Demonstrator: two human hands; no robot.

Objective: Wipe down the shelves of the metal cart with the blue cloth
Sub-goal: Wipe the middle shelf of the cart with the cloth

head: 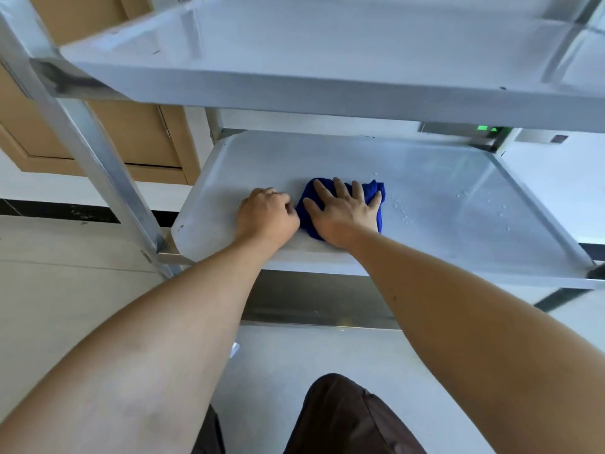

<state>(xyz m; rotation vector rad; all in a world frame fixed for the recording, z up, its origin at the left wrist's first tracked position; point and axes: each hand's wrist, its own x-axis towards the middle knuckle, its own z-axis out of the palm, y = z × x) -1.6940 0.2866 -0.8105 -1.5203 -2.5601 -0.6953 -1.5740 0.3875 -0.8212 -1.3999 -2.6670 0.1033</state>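
Right hand [340, 211] lies flat on the blue cloth [376, 194], fingers straight and spread wide, pressing down — no curl round the fabric, palm and heel cover its near part. Fingertips point away from the person toward the back of the shelf. Cloth is bunched, not folded neatly; its visible outline runs slightly longer side to side than front to back, with a loose corner sticking out past the little finger on the right. It sits on the middle shelf [458, 191] of the metal cart [108, 178], left of the shelf's center and close to the front edge.

Left hand [266, 214] is just beside the cloth on its left, fingers curled under in a loose fist, knuckles up, resting on the shelf surface; cannot tell if the thumb side touches the cloth or pinches its edge — contact point is hidden between the 2 hands.

Water droplets [404, 213] are scattered on the shelf to the right of the cloth. Upper shelf [294, 50] overhangs the view above. Lower shelf [294, 371] shows below both forearms. Dark trousers [343, 417] at the bottom edge. Wooden door [137, 139] behind the cart at left.
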